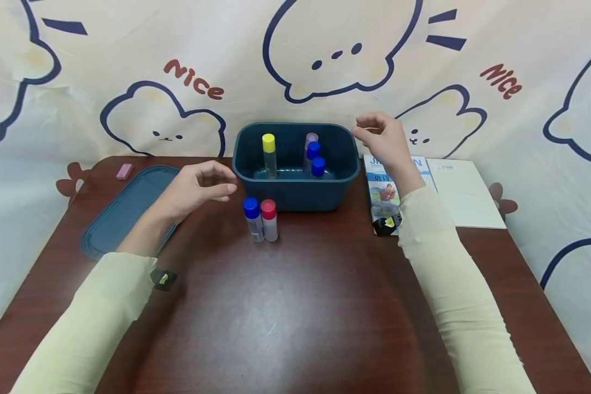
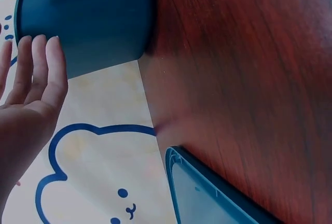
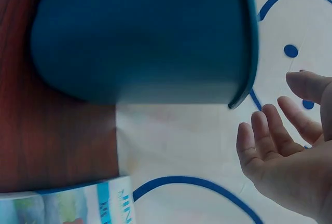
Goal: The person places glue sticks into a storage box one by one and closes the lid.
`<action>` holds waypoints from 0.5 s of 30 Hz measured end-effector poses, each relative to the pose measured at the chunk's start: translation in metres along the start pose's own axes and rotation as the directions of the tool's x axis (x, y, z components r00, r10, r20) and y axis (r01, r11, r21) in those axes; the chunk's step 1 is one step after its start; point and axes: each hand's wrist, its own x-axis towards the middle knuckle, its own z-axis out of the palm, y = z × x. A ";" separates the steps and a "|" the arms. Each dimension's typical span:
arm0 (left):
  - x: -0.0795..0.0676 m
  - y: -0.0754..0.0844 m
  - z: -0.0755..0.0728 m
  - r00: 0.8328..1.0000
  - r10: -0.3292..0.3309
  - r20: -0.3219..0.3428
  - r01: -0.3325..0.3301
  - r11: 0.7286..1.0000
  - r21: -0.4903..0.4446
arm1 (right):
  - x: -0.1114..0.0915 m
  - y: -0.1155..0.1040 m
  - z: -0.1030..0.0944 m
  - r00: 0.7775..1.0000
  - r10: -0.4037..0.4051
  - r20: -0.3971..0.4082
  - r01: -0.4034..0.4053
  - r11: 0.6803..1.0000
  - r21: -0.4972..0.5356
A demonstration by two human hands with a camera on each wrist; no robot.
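A dark teal bin (image 1: 295,195) stands at the back of the table. Inside it are a yellow-capped tube (image 1: 269,156), two blue-capped tubes (image 1: 313,150) and a pale purple one (image 1: 311,138), all upright. My left hand (image 1: 197,186) is at the bin's left side, fingers loosely bent and holding nothing; the left wrist view shows its fingertips by the bin wall. Just off the bin's right rim, my right hand (image 1: 385,141) is raised with relaxed, empty fingers. In front of the bin, a blue-capped tube (image 1: 253,220) and a red-capped tube (image 1: 269,220) stand side by side.
The bin's teal lid (image 1: 128,205) lies flat at the left, partly under the left forearm. A pink eraser-like block (image 1: 124,171) lies beyond it. To the right are a picture book (image 1: 381,180) and a white board or book (image 1: 465,191). A printed curtain hangs behind the table.
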 end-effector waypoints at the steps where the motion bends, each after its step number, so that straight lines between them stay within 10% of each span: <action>1: -0.001 -0.001 0.000 1.000 0.005 0.008 -0.005 1.000 -0.003 | 0.000 0.003 -0.001 1.000 0.014 -0.002 -0.014 1.000 0.005; 15: -0.007 -0.010 0.002 0.987 0.014 0.163 -0.016 1.000 0.008 | 0.001 0.036 -0.004 0.993 0.098 0.061 -0.108 0.974 0.199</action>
